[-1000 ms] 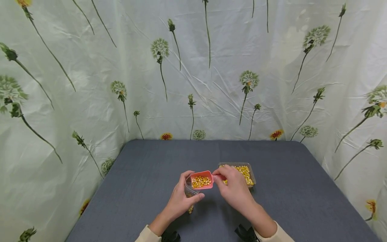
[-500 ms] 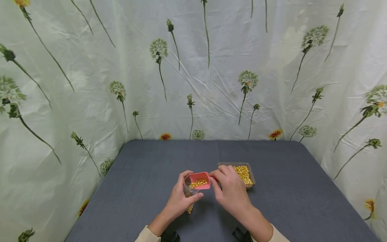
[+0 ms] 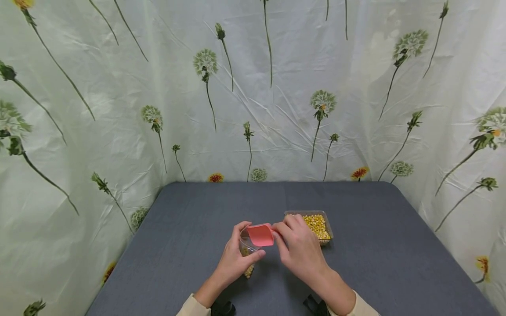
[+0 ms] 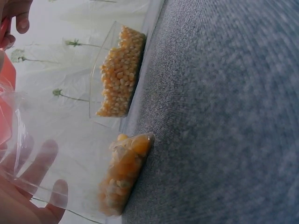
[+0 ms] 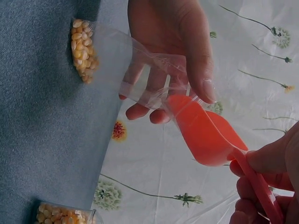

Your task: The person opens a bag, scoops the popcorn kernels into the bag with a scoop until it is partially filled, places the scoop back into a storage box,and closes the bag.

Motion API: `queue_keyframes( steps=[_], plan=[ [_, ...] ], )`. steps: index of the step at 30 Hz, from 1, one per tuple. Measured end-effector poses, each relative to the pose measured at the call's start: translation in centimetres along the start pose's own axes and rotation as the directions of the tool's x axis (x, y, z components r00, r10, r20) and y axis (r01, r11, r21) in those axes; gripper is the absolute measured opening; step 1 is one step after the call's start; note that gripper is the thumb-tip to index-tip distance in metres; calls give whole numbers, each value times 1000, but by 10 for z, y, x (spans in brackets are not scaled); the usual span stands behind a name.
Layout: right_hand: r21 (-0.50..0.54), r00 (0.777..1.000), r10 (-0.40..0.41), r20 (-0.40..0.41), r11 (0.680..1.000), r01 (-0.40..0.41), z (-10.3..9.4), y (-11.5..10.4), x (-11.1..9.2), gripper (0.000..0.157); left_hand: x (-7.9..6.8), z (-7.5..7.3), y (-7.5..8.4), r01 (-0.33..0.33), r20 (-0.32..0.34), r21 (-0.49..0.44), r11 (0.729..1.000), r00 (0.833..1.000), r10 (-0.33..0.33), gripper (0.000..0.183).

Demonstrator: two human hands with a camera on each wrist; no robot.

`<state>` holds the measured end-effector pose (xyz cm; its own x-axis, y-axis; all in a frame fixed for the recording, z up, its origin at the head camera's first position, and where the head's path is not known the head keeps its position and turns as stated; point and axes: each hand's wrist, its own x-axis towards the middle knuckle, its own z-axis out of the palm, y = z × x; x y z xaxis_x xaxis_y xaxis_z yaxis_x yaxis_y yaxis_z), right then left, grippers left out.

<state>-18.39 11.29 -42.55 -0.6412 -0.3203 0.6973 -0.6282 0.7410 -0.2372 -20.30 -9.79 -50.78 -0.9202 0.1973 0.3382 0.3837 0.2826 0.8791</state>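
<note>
My left hand (image 3: 233,255) holds the mouth of a clear plastic bag (image 5: 114,56) between thumb and fingers. Corn kernels (image 4: 124,172) fill the bag's bottom, which touches the table in the left wrist view. With thumb and fingers, my right hand (image 3: 302,245) grips the handle of a pink scoop (image 3: 261,235). The scoop is tipped toward the bag, its front edge inside the mouth in the right wrist view. No kernels show in its bowl. Part of the bag is hidden behind my left hand in the head view.
Behind my right hand stands a clear rectangular container (image 3: 331,235) of corn kernels, partly covered by that hand in the head view. A dark grey cloth covers the table (image 3: 189,219). A flower-printed curtain (image 3: 292,109) hangs around its back and sides.
The scoop has tilted toward the bag, and the kernels it carried have left its bowl. My right hand has shifted slightly left and turned; my left hand has stayed nearly still.
</note>
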Motion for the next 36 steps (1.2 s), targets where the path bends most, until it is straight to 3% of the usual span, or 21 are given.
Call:
queue_keyframes(
  steps=[15, 36],
  plan=[
    [6, 990, -137, 28, 991, 137, -2, 4, 1, 13, 1, 1, 0, 2, -7, -8, 1000, 1000, -2, 76],
    [54, 992, -124, 16, 991, 123, -18, 8, 11, 16, 3, -6, 4, -10, 33, 19, 1000, 999, 9, 73]
  ],
)
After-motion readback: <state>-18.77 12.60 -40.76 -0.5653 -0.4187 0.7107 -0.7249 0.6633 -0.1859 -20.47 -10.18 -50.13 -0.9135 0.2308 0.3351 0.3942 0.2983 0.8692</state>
